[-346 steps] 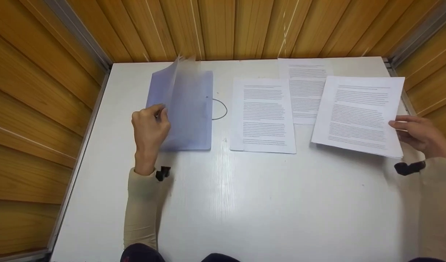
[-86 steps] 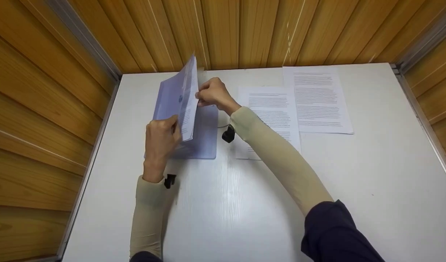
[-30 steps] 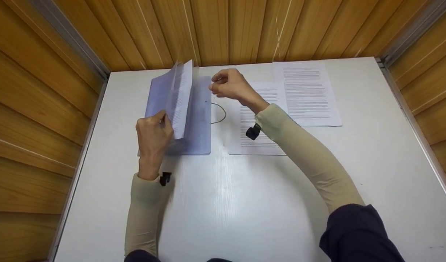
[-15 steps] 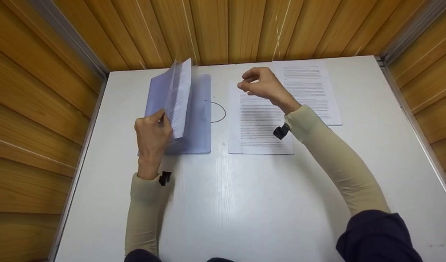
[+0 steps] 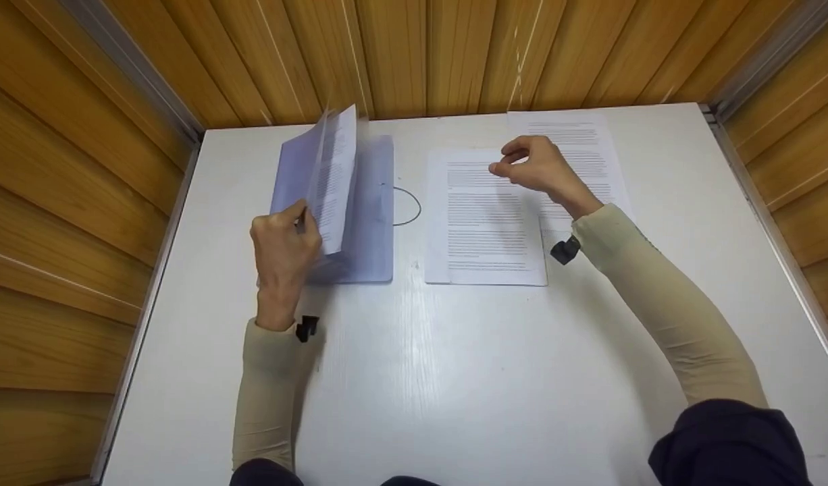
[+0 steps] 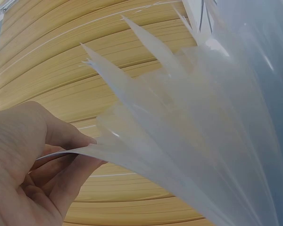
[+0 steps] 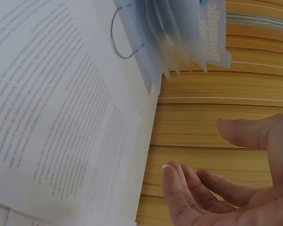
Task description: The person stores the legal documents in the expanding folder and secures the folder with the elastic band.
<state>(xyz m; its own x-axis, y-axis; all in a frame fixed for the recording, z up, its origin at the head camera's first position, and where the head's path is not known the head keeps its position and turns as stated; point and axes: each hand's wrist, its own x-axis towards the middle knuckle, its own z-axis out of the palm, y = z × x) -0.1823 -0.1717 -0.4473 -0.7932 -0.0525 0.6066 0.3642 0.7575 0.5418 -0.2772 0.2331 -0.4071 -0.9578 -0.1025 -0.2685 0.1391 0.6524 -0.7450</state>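
Observation:
A translucent bluish folder (image 5: pixel 370 223) with clear plastic pockets lies spread at the left of the table. My left hand (image 5: pixel 286 253) pinches the edge of a lifted pocket page (image 6: pixel 146 160) between thumb and fingers. Printed paper (image 5: pixel 340 172) stands tilted among the raised pockets, beside that hand. My right hand (image 5: pixel 539 167) hovers over two groups of printed sheets, thumb and fingertips apart and holding nothing; the right wrist view shows the gap between its thumb (image 7: pixel 240 132) and fingers. Under it are the nearer sheets (image 5: pixel 488 229) and the farther sheets (image 5: pixel 583 135), partly covered by the hand.
A thin elastic loop (image 5: pixel 414 206) sticks out from the folder's right edge. The white table (image 5: pixel 414 378) meets a wood-slat wall (image 5: pixel 454 61) at the back, with more slatted walls at left and right. Each wrist wears a small black camera mount (image 5: pixel 564 250).
The paper stack my right hand held at the right went into the folder's raised pockets. Then that hand let go and drew rightward over the loose sheets. My left hand keeps its pinch.

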